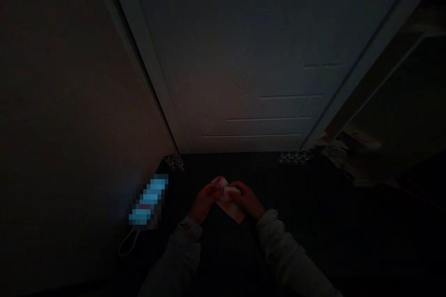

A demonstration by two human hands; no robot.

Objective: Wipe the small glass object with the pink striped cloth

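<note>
- Panel point(265, 37): pale, upright, bearing embossed lines; its foot meets the far edge of the dark surface.
- Wall point(69, 102): plain and dim brown, along the left edge of that surface.
- Dark surface point(289, 204): carries the glowing object; the hands are above its middle, nearer its far edge.
- Sleeves: pale, loose and wrinkled; the left point(181, 246) and right point(289, 250) converge from the near edge.
- Clutter point(358, 144): pale items beyond the far right corner, too dim to identify.
- Glowing object point(148, 199): blue and pixelated, near the left edge, well apart from the hands.
- Right hand point(247, 197): thumb and fingers pinch the white block against the sheet.
- Left hand point(204, 202): fingers curl onto the left side of the rolled piece.
- Sheet point(235, 212): pinkish and thin, slanting below the right hand, its corner toward the near edge.
- Rolled piece point(219, 181): rounded, between the hands, above the sheet; whether the two join is unclear.
- Ring patterns: at the far left corner point(173, 161) and farther right along the far edge point(296, 158).
- Hearts: two striped reliefs, upper point(245, 84) and lower point(208, 124), on the panel.
- White block point(232, 191): small, just beside the rolled piece.
</note>
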